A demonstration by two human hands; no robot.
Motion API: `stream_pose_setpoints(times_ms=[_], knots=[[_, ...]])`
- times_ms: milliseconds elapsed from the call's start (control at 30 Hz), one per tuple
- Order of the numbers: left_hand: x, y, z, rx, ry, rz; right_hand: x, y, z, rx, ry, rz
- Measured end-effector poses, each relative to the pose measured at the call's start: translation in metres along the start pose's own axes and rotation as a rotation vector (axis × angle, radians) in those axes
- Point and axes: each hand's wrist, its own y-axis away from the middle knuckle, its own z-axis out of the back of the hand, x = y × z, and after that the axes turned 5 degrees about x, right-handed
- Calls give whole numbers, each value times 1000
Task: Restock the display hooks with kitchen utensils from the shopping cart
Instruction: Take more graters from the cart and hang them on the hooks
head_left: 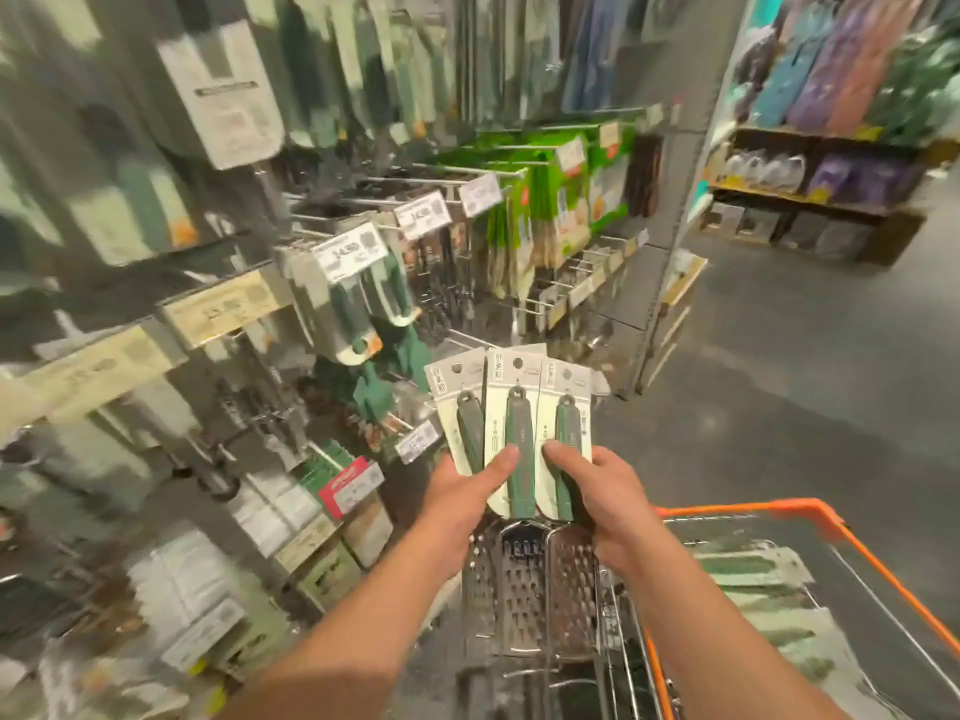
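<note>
I see both hands holding three carded graters (514, 449) fanned out: the left hand (462, 491) grips the left cards, the right hand (602, 491) the right one, above the orange-rimmed shopping cart (810, 511), near the blurred display hooks (363, 236).
</note>
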Motion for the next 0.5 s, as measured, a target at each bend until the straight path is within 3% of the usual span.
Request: stream_pose_setpoints(times_ms=[200, 500], knots=[[-23, 95, 131, -180, 188, -70, -20, 33, -144, 279, 174, 11], [-8, 224, 289, -446, 339, -25, -84, 110, -308, 523, 336, -19]])
